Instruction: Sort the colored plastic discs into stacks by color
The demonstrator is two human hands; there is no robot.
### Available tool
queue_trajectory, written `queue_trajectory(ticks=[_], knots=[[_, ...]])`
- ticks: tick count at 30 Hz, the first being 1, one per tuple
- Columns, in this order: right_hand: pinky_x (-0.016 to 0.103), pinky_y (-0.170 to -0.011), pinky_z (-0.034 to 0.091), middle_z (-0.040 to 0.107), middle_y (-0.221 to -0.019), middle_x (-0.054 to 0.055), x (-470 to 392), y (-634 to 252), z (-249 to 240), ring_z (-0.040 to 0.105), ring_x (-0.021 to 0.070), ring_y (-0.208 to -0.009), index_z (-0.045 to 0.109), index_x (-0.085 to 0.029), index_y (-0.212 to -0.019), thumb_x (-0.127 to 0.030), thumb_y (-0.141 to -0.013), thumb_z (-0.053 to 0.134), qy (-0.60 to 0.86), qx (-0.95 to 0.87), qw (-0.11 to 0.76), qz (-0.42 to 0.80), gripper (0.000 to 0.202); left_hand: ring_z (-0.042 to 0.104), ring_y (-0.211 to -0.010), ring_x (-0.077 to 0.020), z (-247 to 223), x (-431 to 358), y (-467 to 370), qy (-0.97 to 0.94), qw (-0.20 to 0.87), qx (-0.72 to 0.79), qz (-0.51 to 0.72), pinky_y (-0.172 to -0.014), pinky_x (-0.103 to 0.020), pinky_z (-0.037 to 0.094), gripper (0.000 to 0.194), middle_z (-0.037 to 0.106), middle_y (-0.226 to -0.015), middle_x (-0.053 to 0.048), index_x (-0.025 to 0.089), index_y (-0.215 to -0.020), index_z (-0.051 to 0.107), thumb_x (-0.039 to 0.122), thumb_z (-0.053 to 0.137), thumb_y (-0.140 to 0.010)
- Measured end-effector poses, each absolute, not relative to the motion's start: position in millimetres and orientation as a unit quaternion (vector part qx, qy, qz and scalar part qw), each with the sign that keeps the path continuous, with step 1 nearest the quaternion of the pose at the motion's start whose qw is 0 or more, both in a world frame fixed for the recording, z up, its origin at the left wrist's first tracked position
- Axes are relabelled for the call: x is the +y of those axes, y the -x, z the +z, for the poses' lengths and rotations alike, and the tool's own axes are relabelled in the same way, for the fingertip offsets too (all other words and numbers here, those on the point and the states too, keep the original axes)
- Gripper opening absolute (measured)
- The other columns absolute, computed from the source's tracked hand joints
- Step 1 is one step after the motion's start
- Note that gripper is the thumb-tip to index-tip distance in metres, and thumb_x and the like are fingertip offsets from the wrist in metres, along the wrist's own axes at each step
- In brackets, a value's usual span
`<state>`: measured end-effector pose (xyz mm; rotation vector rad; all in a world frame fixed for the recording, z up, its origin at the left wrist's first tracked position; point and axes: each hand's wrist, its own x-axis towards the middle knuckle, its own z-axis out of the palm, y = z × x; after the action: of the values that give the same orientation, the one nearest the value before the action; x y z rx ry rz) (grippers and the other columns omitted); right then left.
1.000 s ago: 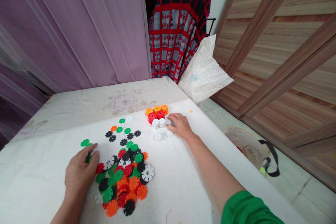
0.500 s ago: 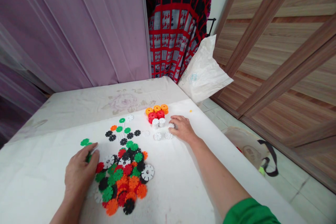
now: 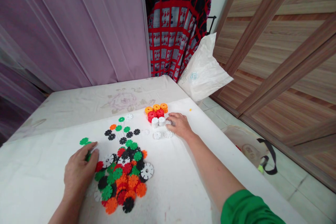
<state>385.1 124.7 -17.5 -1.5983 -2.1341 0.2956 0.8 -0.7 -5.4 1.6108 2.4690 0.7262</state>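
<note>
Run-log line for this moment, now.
left hand beside mixed pile | right hand fingertips at white disc | white stacks beside right hand | red stacks behind white | orange stacks behind red

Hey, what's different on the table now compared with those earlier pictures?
The right hand, which had drawn back a little to the right, is again close to the two white stacks, with a white disc at its fingertips. Whether its grip has closed or loosened isn't clear. The left hand, the mixed disc pile and the red stacks look unchanged.
</note>
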Motion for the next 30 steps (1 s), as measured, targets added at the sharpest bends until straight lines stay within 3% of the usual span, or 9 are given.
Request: queue_trajectory(ticks=[8, 15, 30], knots=[[0.045, -0.106, 0.042, 0.066, -0.131, 0.007, 120.3, -394.6, -24.7, 0.058, 0.0260, -0.123, 0.068, -0.025, -0.111, -0.025, -0.072, 0.074, 0.577, -0.756, 0.275, 0.143, 0.040, 0.063, -0.119, -0.0347, -6.6, -0.5, 1.0, -0.535, 0.055, 0.809, 0.237, -0.104, -0.053, 0.050, 0.046, 0.070, -0.123, -0.012, 0.022, -0.117, 0.071, 0.047, 0.043, -0.090], [0.046, -0.108, 0.042, 0.066, -0.130, 0.007, 115.7, -402.1, -32.3, 0.059, 0.0250, -0.124, 0.068, -0.024, -0.090, -0.019, -0.073, 0.069, 0.591, -0.740, 0.296, 0.124, 0.019, 0.064, -0.117, -0.0326, -7.4, 1.5, 1.6, -0.542, 0.058, 0.802, 0.243, -0.106, -0.050, 0.049, 0.044, 0.071, -0.121, -0.012, 0.022, -0.114, 0.071, 0.045, 0.045, -0.088], [0.047, -0.104, 0.041, 0.066, -0.131, 0.006, 117.5, -394.5, -26.8, 0.057, 0.0264, -0.124, 0.068, -0.024, -0.091, -0.026, -0.077, 0.072, 0.605, -0.739, 0.272, 0.120, 0.015, 0.063, -0.119, -0.0338, -9.0, -0.1, 0.9, -0.541, 0.051, 0.807, 0.232, -0.104, -0.052, 0.050, 0.044, 0.070, -0.124, -0.011, 0.023, -0.117, 0.071, 0.046, 0.045, -0.090]])
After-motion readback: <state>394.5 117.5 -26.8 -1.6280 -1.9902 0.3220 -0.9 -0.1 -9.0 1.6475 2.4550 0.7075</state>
